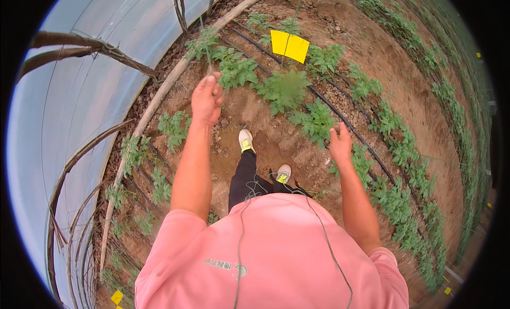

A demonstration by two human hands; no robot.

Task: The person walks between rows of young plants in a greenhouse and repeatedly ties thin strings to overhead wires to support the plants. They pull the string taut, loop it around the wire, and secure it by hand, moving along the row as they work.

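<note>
My left hand (207,100) is raised ahead of me, its fingers closed on a thin greenish string (202,23) that runs up past a leafy plant (202,43). Lower and to the right, my right hand (340,143) has thumb and fingers pinched together; what lies between them, if anything, is too small to make out. Just beyond that hand grows a green plant (314,120). Loose grey twine (325,232) hangs down both sides of my pink shirt, with a tangle of it in front of my dark trousers.
A yellow card (290,45) hangs over the plant row ahead. Black drip hoses (340,113) run along the soil between plants. At left, a wooden pole (159,96) curves beside the plastic greenhouse wall (48,123) and its bent branches. More plant rows (451,102) stand at right.
</note>
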